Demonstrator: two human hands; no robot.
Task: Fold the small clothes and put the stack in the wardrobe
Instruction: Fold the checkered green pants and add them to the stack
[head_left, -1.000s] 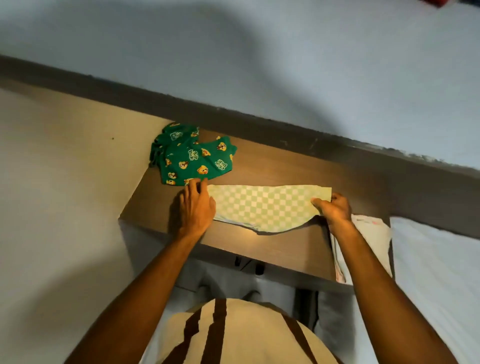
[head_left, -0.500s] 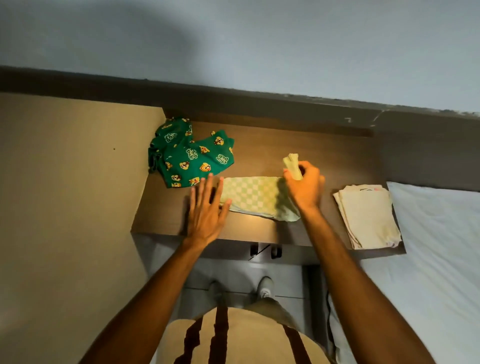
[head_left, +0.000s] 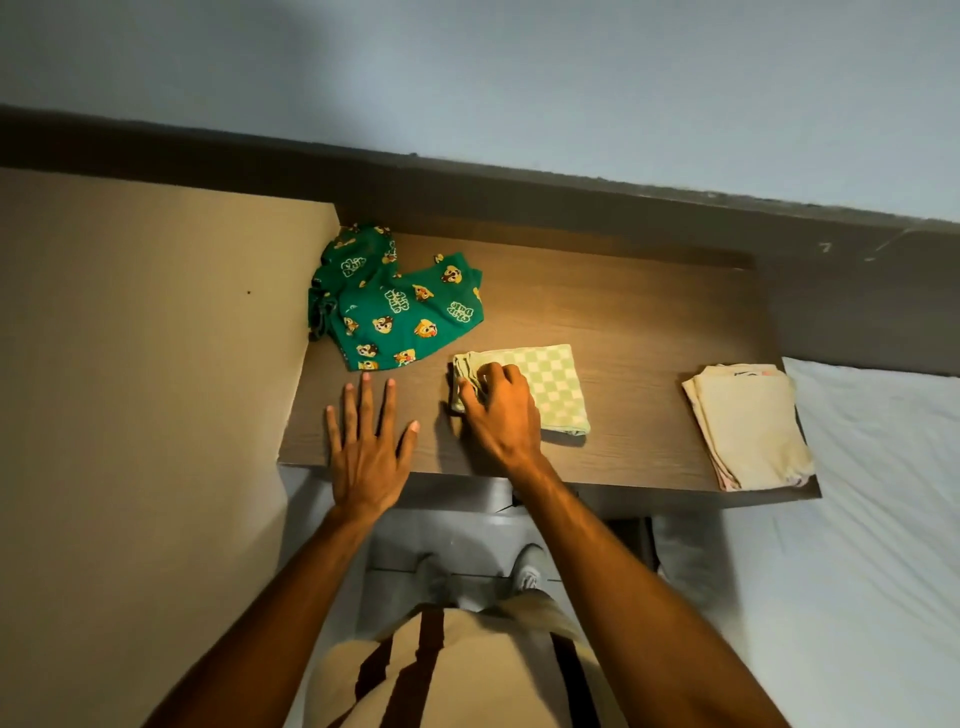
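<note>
Soft checked green cloth (head_left: 550, 387), folded to a near-square, lies flat mid-shelf on the wood-grain shelf (head_left: 649, 332), long side running left-right. Right hand (head_left: 501, 410) presses its left edge, fingers curled on the fabric. Left hand (head_left: 366, 447) flat, splayed, empty. Crumpled green printed garment (head_left: 395, 301) behind; folded cream stack (head_left: 748, 426) well right.

Brown wooden table (head_left: 649, 332), centre of frame. On it: crumpled green printed garment (head_left: 395, 306) at upper left; folded green checked cloth (head_left: 556, 384) in the middle; stack of folded cream clothes (head_left: 748, 426) at right edge. White bed (head_left: 872, 519) adjoining, lower right.
</note>
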